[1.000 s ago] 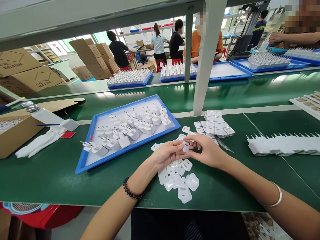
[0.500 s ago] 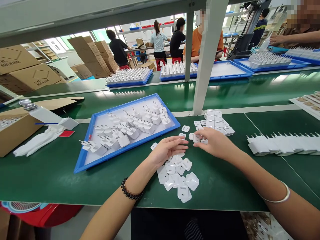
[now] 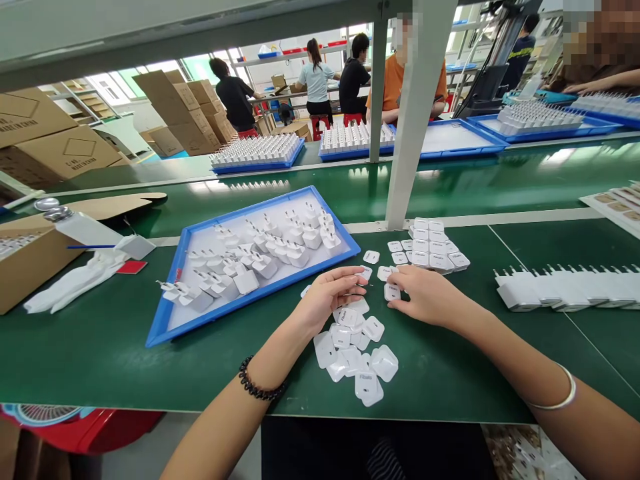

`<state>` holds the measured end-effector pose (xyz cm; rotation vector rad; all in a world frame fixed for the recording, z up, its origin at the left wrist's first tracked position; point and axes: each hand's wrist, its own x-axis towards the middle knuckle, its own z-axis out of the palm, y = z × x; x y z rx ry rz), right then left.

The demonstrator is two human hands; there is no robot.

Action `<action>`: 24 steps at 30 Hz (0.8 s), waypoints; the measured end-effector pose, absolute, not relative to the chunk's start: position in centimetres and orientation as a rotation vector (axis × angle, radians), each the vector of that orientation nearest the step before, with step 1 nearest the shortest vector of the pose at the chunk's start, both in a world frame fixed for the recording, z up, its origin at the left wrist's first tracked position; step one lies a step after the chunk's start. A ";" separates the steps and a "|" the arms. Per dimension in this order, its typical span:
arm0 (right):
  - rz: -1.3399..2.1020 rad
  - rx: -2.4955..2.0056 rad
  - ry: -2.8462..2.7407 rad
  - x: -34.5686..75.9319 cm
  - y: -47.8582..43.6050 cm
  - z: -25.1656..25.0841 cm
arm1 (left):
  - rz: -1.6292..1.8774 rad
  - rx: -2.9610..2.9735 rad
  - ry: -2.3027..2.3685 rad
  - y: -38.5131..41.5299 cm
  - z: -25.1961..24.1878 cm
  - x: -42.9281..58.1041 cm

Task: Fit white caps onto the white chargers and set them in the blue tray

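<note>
White plastic makes up nearly everything within reach of the two hands on the green counter (image 3: 210, 373). At the fingertips of the right hand (image 3: 393, 291) lies a small square charger cover (image 3: 393, 293), printed face up, its left part showing clear of the fingers. Forefinger and thumb are bent round opposite edges of it, one at the far side and one at the near side; I cannot tell whether they pinch it or only rest against it. Another cover (image 3: 385, 274) sits just beyond, next to the forefinger.

Across a narrow gap, the left hand (image 3: 353, 288) is loosely open, fingers stretched towards the right hand and gently curved, with nothing seen in its grasp; its palm is turned out of sight. One more cover (image 3: 366, 273) lies at its fingertips, partly hidden by them. Just below this hand, on the near side, spreads a jumbled heap of loose covers (image 3: 353, 360), some overlapping.

Past the right hand stands a neat block of covers (image 3: 435, 245) set in rows. Left of the hands, a blue-rimmed tray (image 3: 260, 295) bears white plug chargers (image 3: 265, 267) with their pins up. Well to the right, a row of charger bodies (image 3: 565, 292) leans along the counter.
</note>
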<state>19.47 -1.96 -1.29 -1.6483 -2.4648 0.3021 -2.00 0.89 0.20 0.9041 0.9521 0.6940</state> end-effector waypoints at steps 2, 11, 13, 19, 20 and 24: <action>0.322 -1.654 -2.474 19.4 -2.1 -1.3 | 0.688 0.912 0.956 1.0 0.1 -2.0; 0.374 -1.666 -2.458 19.3 -2.2 -1.2 | 0.677 0.929 0.960 1.0 0.0 -2.0; 0.390 -1.676 -2.451 19.3 -2.1 -1.2 | 0.675 0.929 0.961 1.1 0.0 -2.1; 0.489 -1.609 -2.495 20.4 -1.9 -0.9 | 0.684 0.977 0.969 1.2 -0.2 -2.2; 0.499 -1.613 -2.503 20.6 -1.8 -0.8 | 0.686 1.005 0.972 1.2 -0.2 -2.2; 0.504 -1.607 -2.517 20.7 -1.6 -0.7 | 0.641 1.086 0.953 0.6 -0.1 -1.8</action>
